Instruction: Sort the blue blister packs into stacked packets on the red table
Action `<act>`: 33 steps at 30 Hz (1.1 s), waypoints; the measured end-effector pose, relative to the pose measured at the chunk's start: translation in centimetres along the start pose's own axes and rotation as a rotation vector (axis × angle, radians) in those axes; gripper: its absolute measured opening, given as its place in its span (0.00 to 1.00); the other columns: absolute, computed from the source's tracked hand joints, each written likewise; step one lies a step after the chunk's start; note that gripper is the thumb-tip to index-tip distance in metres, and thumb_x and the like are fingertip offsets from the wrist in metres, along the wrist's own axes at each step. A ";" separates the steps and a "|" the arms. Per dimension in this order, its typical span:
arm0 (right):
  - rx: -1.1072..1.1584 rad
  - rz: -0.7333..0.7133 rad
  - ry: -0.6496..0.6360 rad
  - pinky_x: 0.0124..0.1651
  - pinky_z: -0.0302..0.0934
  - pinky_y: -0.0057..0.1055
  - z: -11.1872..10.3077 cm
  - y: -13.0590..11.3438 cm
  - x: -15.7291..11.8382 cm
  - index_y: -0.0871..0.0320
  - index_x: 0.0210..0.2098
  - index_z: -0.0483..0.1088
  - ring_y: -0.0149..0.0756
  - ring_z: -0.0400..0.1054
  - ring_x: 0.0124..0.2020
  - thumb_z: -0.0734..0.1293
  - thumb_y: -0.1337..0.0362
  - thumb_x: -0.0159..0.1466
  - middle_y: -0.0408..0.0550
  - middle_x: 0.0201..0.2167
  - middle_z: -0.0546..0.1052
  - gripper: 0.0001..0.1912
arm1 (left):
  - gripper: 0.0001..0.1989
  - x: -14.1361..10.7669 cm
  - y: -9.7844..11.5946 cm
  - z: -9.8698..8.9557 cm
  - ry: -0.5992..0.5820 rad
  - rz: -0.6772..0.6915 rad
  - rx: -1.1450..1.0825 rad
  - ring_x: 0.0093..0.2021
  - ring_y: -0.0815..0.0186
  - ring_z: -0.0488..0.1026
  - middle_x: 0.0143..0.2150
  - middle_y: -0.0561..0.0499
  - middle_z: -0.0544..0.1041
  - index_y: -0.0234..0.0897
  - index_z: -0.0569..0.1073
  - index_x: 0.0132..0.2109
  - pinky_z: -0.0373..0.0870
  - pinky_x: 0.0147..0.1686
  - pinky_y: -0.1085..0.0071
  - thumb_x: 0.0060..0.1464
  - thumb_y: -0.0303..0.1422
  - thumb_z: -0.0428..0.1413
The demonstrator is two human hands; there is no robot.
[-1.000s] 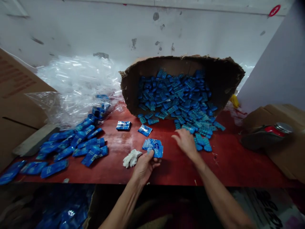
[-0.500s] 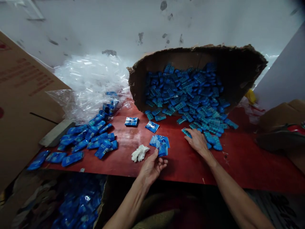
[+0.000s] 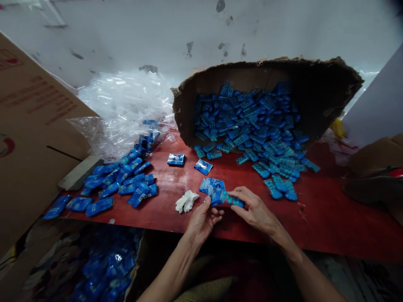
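Between the thumb and fingers of my right hand point(image 3: 252, 209) is a small blue blister packet point(image 3: 233, 199) with round bumps. Its left end meets a blue printed card point(image 3: 216, 198), whose left edge is at the thumb of my left hand point(image 3: 203, 220). The other fingers of that hand are curled, palm up. More blue cards point(image 3: 212, 184) lie just behind on the red table. A crumpled white wad point(image 3: 187, 201) sits left of my left hand. Farther back are a stack of blue cards point(image 3: 176, 159) and a single flat one point(image 3: 203, 166).
A torn-edged cardboard box point(image 3: 324, 92) lies on its side, blue packets point(image 3: 248, 117) spilling onto the red table point(image 3: 327, 209). At left are wrapped blue packs point(image 3: 110, 180), clear plastic bags point(image 3: 122, 100) and a large carton point(image 3: 34, 126). Below the edge are more blue packs point(image 3: 107, 264).
My right hand has moved left and toward me from the spilled pile, bringing a blister packet to the card at my left hand. The view has shifted slightly.
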State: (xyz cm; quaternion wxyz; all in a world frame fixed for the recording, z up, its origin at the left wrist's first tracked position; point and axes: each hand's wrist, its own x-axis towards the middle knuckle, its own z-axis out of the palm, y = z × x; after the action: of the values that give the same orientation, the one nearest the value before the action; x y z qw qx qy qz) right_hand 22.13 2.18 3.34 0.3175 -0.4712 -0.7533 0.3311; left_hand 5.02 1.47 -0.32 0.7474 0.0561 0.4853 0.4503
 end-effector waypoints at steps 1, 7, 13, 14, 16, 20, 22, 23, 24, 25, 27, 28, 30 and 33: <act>-0.010 -0.003 -0.007 0.45 0.58 0.32 0.0 0.0 -0.1 0.55 0.45 0.66 0.35 0.63 0.42 0.61 0.68 0.56 0.49 0.40 0.67 0.16 | 0.13 0.0 0.0 0.0 0.001 0.003 -0.002 0.22 0.66 0.72 0.14 0.54 0.68 0.33 0.67 0.25 0.68 0.22 0.74 0.45 0.39 0.56; -0.009 -0.017 -0.048 0.44 0.59 0.33 -0.2 -0.1 -0.3 0.55 0.45 0.66 0.36 0.63 0.42 0.61 0.69 0.56 0.50 0.41 0.67 0.16 | 0.13 0.0 0.1 -0.2 -0.054 0.030 0.032 0.22 0.66 0.72 0.14 0.54 0.68 0.32 0.67 0.26 0.68 0.23 0.73 0.44 0.39 0.56; 0.124 -0.020 -0.088 0.47 0.58 0.31 -0.3 0.2 0.0 0.55 0.45 0.66 0.35 0.63 0.45 0.63 0.68 0.56 0.49 0.43 0.67 0.16 | 0.13 -0.2 0.3 -0.3 -0.140 0.133 0.161 0.20 0.70 0.69 0.16 0.54 0.69 0.31 0.69 0.28 0.68 0.23 0.74 0.43 0.39 0.57; 0.137 -0.017 -0.066 0.48 0.58 0.32 0.0 0.3 0.0 0.55 0.45 0.65 0.35 0.63 0.45 0.63 0.68 0.56 0.48 0.43 0.67 0.16 | 0.13 -0.2 0.3 -0.3 -0.127 0.160 0.177 0.19 0.71 0.68 0.16 0.54 0.69 0.31 0.69 0.29 0.67 0.22 0.75 0.43 0.39 0.57; 0.135 -0.018 0.006 0.49 0.57 0.33 1.2 0.6 -0.3 0.55 0.45 0.65 0.36 0.62 0.46 0.63 0.68 0.56 0.49 0.43 0.67 0.16 | 0.12 -0.1 0.2 -0.1 -0.091 0.188 0.170 0.19 0.72 0.68 0.20 0.53 0.72 0.31 0.70 0.31 0.67 0.22 0.75 0.43 0.37 0.58; 0.063 -0.074 0.199 0.52 0.57 0.37 4.5 1.0 -1.3 0.55 0.49 0.62 0.38 0.60 0.50 0.59 0.70 0.59 0.52 0.47 0.65 0.18 | 0.11 -0.1 0.1 0.2 -0.076 0.068 0.033 0.24 0.70 0.71 0.23 0.50 0.74 0.31 0.71 0.32 0.69 0.25 0.74 0.45 0.36 0.57; 0.060 -0.111 0.236 0.53 0.56 0.38 5.7 1.0 -1.7 0.55 0.51 0.61 0.39 0.58 0.52 0.58 0.70 0.60 0.54 0.50 0.63 0.20 | 0.08 -0.1 0.0 0.1 -0.069 0.018 -0.040 0.22 0.71 0.70 0.21 0.52 0.73 0.31 0.70 0.30 0.68 0.26 0.75 0.46 0.34 0.56; 0.083 -0.113 0.229 0.53 0.56 0.38 6.0 0.9 -1.8 0.55 0.52 0.60 0.40 0.58 0.52 0.58 0.69 0.60 0.54 0.51 0.62 0.20 | 0.07 -0.1 0.1 0.0 -0.066 0.000 -0.064 0.21 0.73 0.69 0.19 0.53 0.72 0.32 0.70 0.30 0.68 0.24 0.76 0.46 0.33 0.56; 0.126 -0.099 0.210 0.53 0.55 0.39 6.1 0.8 -1.9 0.55 0.52 0.60 0.40 0.57 0.53 0.58 0.69 0.60 0.53 0.51 0.62 0.20 | 0.07 -0.1 0.1 -0.2 -0.070 -0.019 -0.073 0.19 0.74 0.68 0.18 0.54 0.71 0.32 0.70 0.29 0.66 0.22 0.78 0.46 0.33 0.56; 0.187 -0.068 0.182 0.54 0.54 0.39 5.9 0.7 -1.8 0.54 0.52 0.61 0.40 0.57 0.53 0.58 0.68 0.60 0.52 0.51 0.63 0.19 | 0.07 -0.1 0.2 -0.4 -0.080 -0.036 -0.066 0.18 0.75 0.66 0.18 0.55 0.70 0.32 0.70 0.29 0.64 0.19 0.79 0.46 0.33 0.56; 0.365 0.033 0.097 0.53 0.56 0.38 5.1 0.5 -1.4 0.53 0.49 0.64 0.39 0.59 0.51 0.58 0.67 0.60 0.50 0.50 0.65 0.17 | 0.09 -0.2 0.4 -0.7 -0.112 -0.062 -0.012 0.17 0.75 0.65 0.18 0.54 0.70 0.31 0.70 0.29 0.61 0.17 0.80 0.46 0.35 0.56; 0.481 0.090 0.051 0.49 0.59 0.37 4.6 0.5 -1.2 0.53 0.49 0.64 0.38 0.62 0.48 0.59 0.66 0.60 0.49 0.49 0.66 0.17 | 0.10 -0.2 0.5 -0.8 -0.134 -0.068 0.021 0.17 0.74 0.65 0.19 0.53 0.71 0.31 0.70 0.30 0.61 0.16 0.79 0.46 0.35 0.56; 0.737 0.177 -0.018 0.36 0.66 0.31 3.7 0.6 -0.7 0.50 0.50 0.61 0.33 0.67 0.37 0.61 0.65 0.59 0.47 0.47 0.67 0.19 | 0.11 -0.3 0.5 -0.9 -0.189 -0.073 0.063 0.19 0.74 0.66 0.21 0.51 0.72 0.30 0.71 0.32 0.61 0.18 0.79 0.46 0.36 0.56; 0.975 0.226 -0.028 0.22 0.63 0.23 3.1 0.7 -0.1 0.48 0.52 0.58 0.24 0.65 0.23 0.63 0.63 0.57 0.47 0.45 0.66 0.23 | 0.11 -0.5 0.5 -0.9 -0.254 -0.072 0.059 0.21 0.73 0.67 0.23 0.49 0.73 0.31 0.71 0.34 0.62 0.20 0.78 0.47 0.36 0.55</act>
State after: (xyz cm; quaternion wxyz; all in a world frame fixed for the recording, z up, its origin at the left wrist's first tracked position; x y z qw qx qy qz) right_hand 20.08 1.72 1.01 0.4528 -0.3423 -0.4592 0.6833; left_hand 3.95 1.14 -0.19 0.8166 0.1174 0.4014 0.3979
